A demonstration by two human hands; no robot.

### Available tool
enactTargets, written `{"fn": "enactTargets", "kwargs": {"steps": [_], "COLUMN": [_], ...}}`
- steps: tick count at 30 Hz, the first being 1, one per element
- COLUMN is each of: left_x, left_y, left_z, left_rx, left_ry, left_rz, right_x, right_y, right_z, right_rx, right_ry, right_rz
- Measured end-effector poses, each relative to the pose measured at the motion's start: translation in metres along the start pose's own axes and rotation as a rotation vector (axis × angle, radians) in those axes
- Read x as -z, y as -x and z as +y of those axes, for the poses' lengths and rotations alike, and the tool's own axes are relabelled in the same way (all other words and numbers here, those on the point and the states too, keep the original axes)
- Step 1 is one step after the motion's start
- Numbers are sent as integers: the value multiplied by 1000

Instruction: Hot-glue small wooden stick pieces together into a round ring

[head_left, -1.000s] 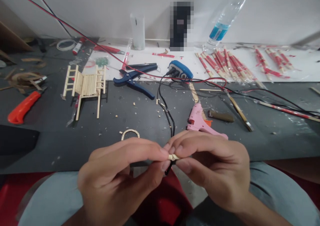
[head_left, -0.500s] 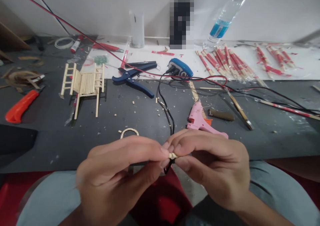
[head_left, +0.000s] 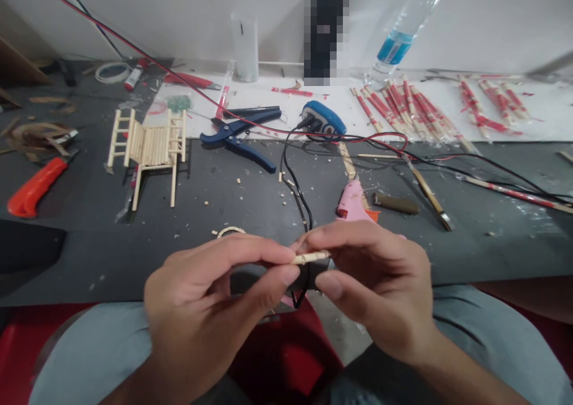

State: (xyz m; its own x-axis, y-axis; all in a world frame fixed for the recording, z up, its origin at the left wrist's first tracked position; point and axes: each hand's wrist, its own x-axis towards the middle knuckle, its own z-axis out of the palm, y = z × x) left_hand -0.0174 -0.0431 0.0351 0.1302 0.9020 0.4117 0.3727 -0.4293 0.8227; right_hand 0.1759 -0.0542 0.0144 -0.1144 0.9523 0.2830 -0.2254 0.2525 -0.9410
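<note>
Between the thumb and fingertips of my left hand [head_left: 206, 297] is a short pale wooden stick [head_left: 310, 257], held level with its right part showing. My right hand [head_left: 389, 279] curves around the stick's far end, its thumb apart from the fingers; its fingertips are partly hidden behind the stick. Just beyond my left hand, a curved pale wooden piece [head_left: 230, 230] shows in part. A miniature chair of pale sticks [head_left: 154, 145] stands to the left. Past my right hand lies a pink glue gun [head_left: 353, 201], partly covered by it.
Blue cutters [head_left: 237, 142] lie mid-table near a blue device [head_left: 323, 118] with cables. At the left is an orange-handled tool [head_left: 36, 187]. Bundles of red-wrapped sticks [head_left: 403, 109] and a plastic bottle [head_left: 398, 43] are at the back right. A craft knife [head_left: 427, 193] lies right.
The right thumb has come away from the small piece, opening that hand. More of the stick now shows in my left fingers, and both hands have risen slightly.
</note>
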Motion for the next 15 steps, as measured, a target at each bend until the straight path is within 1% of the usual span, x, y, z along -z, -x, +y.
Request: {"fn": "enactTargets", "kwargs": {"steps": [2, 4, 8, 12, 15], "left_x": [-1, -2, -7, -12, -13], "left_y": [1, 0, -3, -5, -4], "left_z": [0, 0, 4, 7, 6], "left_rx": [34, 62, 141, 207, 208], "left_ry": [-17, -3, 142, 271, 250], "left_rz": [27, 53, 63, 69, 71], "right_x": [-1, -2, -5, -13, -17], "right_y": [1, 1, -1, -4, -6], "right_z": [-1, -2, -4, -4, -3], "right_rx": [-14, 3, 53, 18, 21], "right_ry": [30, 108, 252, 237, 214], "right_rz": [56, 107, 134, 232, 266]}}
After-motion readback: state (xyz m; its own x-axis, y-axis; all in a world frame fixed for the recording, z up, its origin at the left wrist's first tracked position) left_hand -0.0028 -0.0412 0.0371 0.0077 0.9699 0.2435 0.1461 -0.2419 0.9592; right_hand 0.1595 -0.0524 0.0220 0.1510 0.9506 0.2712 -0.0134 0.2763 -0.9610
